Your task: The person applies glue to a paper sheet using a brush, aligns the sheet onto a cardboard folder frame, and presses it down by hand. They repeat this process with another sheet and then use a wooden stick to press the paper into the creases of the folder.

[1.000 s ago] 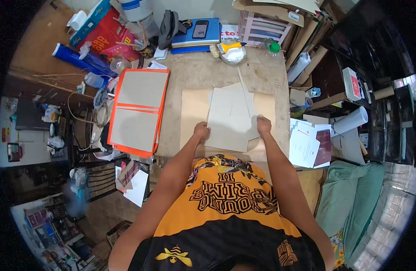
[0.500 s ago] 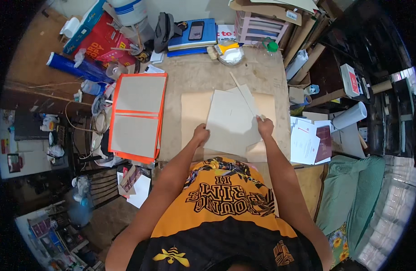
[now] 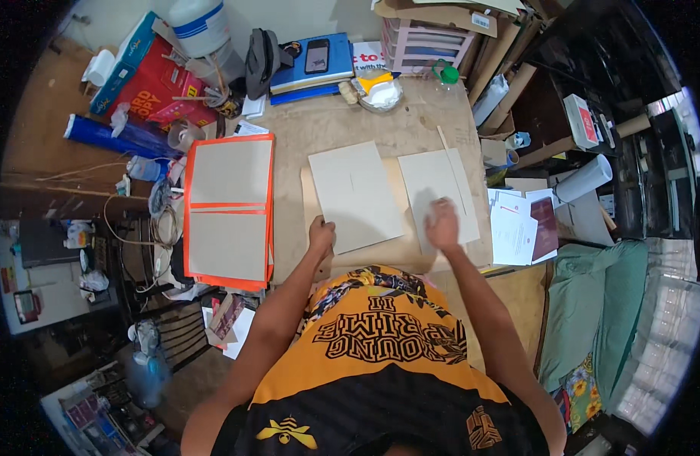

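Boards lie side by side at frame centre: our left hand (image 3: 320, 232) presses flat, fingers extended, on the lower left corner of the left board (image 3: 354, 196), while our right hand (image 3: 442, 223) rests on the lower part of the right board (image 3: 438, 199); motion blur means we cannot tell its finger state. Both boards sit on a tan sheet (image 3: 380, 251). A thin stick (image 3: 452, 169) crosses the right board. We judge that firm downward pressure and aligned edges prevent slipping. An orange-edged cover (image 3: 228, 210) lies left of centre.

Pale grey boards (image 3: 355, 196), orange-edged grey folder (image 3: 228, 213), tan table (image 3: 350, 125), orange-and-black patterned shirt (image 3: 380, 357)
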`<move>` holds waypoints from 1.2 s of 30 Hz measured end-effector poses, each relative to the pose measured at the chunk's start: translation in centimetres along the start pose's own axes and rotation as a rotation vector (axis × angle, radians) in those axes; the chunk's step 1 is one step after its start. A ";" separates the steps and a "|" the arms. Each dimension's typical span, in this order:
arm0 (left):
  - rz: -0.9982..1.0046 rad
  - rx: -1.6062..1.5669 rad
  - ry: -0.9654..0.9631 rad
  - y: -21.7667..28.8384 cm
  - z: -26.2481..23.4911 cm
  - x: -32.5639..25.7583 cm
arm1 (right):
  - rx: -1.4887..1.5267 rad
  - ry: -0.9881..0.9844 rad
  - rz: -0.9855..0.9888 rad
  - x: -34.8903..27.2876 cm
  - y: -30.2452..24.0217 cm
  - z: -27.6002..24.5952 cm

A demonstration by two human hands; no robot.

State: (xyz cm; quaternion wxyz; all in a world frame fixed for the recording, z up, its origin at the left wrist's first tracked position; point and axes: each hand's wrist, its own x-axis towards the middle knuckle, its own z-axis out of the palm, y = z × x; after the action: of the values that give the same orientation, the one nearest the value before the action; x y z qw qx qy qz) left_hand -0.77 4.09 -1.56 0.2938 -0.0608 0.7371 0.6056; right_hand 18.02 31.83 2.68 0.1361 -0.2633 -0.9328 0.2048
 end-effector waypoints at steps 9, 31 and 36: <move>0.610 0.726 -0.096 17.8 1.3 -9.8 | -0.063 -0.422 0.136 -4.1 -3.9 1.5; 0.127 1.092 -0.185 6.1 10.5 -0.6 | 1.574 0.081 0.963 -5.0 -4.6 6.5; 0.127 1.144 -0.551 7.5 7.8 1.9 | 1.413 0.160 0.919 -0.2 -2.2 4.7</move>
State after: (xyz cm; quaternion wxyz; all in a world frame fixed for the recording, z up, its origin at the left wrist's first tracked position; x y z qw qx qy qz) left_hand -2.92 13.79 3.19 0.4223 0.3075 0.8433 0.1261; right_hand 15.53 28.58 -0.49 0.2376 -0.4830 -0.3736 0.7554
